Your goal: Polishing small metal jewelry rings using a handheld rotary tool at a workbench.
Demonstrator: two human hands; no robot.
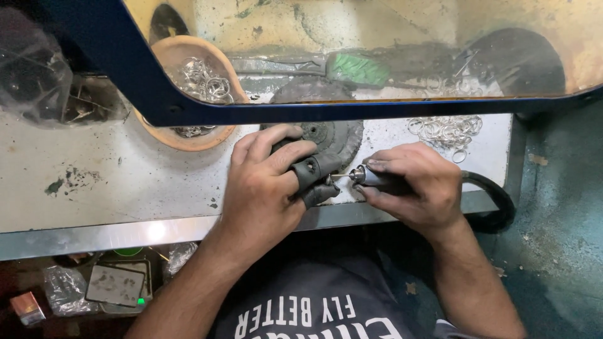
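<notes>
In the head view the left hand (267, 182), two fingers capped in black rubber guards, is closed on something tiny against the dark round pad (336, 135) on the worn white surface (113, 176), while the right hand (411, 185) is clamped around a slim metal rotary handpiece (370, 177) whose tip meets those fingers. Good work here likely means bracing both hands and touching lightly. The held piece is hidden; the blue-framed shield (326, 112) blurs the orange bowl of silver rings (195, 81).

workpiece in left hand (267, 182) hidden
</notes>
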